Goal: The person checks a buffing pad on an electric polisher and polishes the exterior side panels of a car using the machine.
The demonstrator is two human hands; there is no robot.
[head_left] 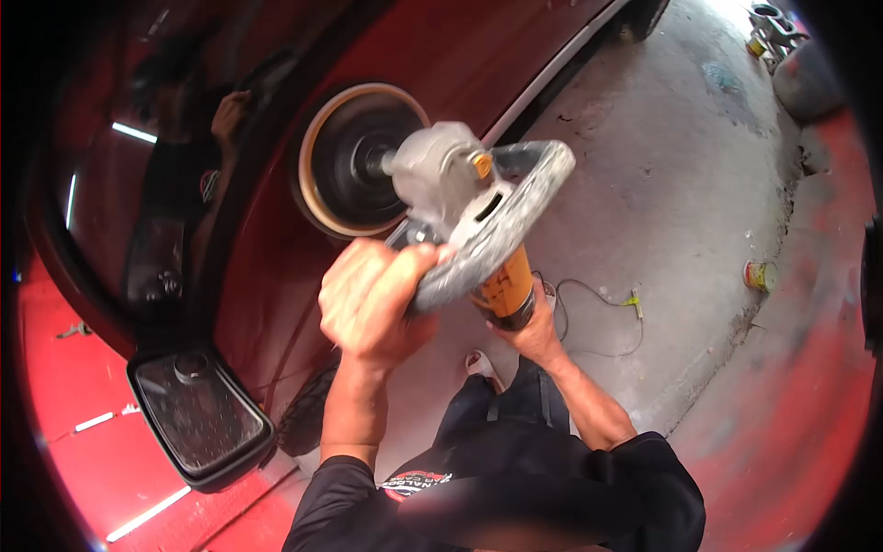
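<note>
Left hand curls tightly around the loop handle of a polisher, while the right hand wraps the rear of its orange body, fingers partly hidden. Held in front of the wearer's torso beside a dark red car door, the tool has clear space on its right, where grey floor stretches to a rough edge. Room is tighter on the left: the window lies close to the pad, and the side mirror juts out below. A pale sill strip edges the car above. The polisher's long axis slants from its metal head, upper left, to its body, lower right; the round pad faces left, toward the door, contact impossible to tell. Near the feet lies a cable.
</note>
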